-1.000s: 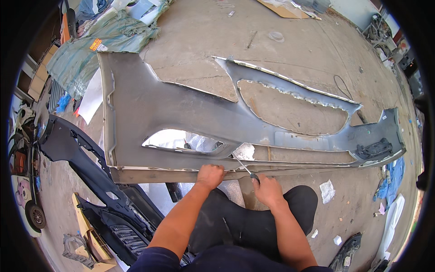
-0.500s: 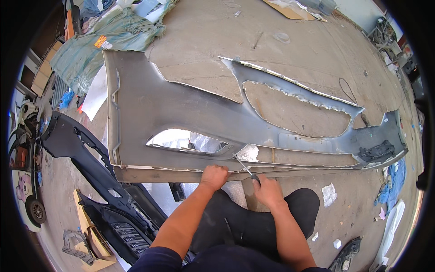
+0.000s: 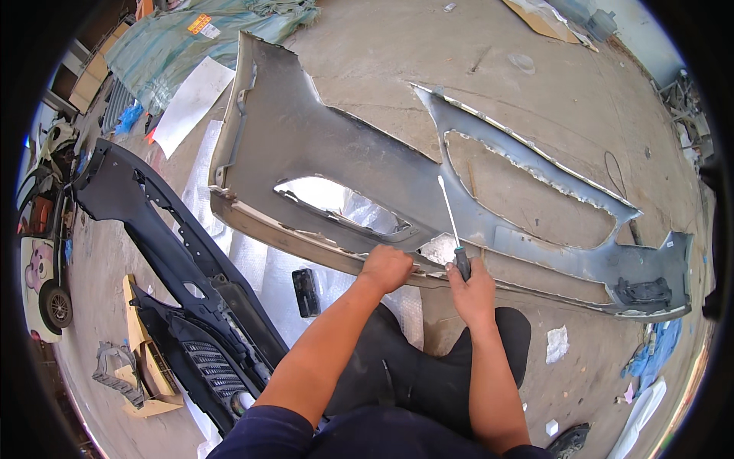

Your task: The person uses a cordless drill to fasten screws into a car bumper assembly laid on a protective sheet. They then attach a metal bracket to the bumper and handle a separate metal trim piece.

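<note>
A large grey car bumper cover (image 3: 352, 145) lies across in front of me, its inner side up, with several openings. My left hand (image 3: 388, 268) is closed around the near edge of the bumper, left of a small opening with white crumpled material (image 3: 440, 249) showing through. In my right hand (image 3: 474, 294) is a screwdriver (image 3: 462, 262), gripped by its dark handle. Its thin shaft points up and away over the bumper, and the tip seems apart from the surface. A dark part (image 3: 642, 291) sits inside the bumper's right end.
A second, black bumper (image 3: 172, 229) lies at my left, beside bubble wrap (image 3: 264, 268) and a small black box-like object (image 3: 306, 293). Beyond are a white sheet (image 3: 195, 103) and a greenish plastic cover (image 3: 164, 65). Blue plastic (image 3: 659, 352) lies at the right.
The bumper's left end has swung up and away, tilting the bumper. My right hand has raised the screwdriver, its tip moving off the small opening's edge. My left hand still grips the near edge.
</note>
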Demonstrator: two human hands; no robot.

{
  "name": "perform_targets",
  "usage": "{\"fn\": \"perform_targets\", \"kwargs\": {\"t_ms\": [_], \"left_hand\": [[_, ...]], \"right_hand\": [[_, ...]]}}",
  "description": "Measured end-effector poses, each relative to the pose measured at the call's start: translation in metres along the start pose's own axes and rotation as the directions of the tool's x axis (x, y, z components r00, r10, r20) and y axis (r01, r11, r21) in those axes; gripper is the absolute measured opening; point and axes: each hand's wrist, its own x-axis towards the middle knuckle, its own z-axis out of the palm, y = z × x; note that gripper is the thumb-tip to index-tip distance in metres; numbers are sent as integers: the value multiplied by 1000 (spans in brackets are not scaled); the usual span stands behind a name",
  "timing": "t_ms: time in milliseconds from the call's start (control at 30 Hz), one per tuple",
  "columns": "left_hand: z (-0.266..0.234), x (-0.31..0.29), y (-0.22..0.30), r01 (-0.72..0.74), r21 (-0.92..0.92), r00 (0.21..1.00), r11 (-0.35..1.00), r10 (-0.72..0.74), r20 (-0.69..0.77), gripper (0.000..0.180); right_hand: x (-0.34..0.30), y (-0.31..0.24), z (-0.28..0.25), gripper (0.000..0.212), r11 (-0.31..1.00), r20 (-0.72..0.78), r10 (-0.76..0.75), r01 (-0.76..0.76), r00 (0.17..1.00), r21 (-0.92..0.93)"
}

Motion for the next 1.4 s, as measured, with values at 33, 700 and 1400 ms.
{"fn": "perform_targets", "kwargs": {"t_ms": [33,700,1400], "left_hand": [[-2,-1,-1,13,-30,1000,999,-13,-12,34],[-6,35,-51,-342,-119,919,932,306,-247,17],[-74,-9,-184,110,-724,501,681,-667,-551,73]], "right_hand": [[6,-7,3,40,998,-18,3,-1,1000,63],[212,-33,73,42,957,187,-68,117,980,-266],[662,-102,298,32,855,91,-337,345,937,-387]]}}
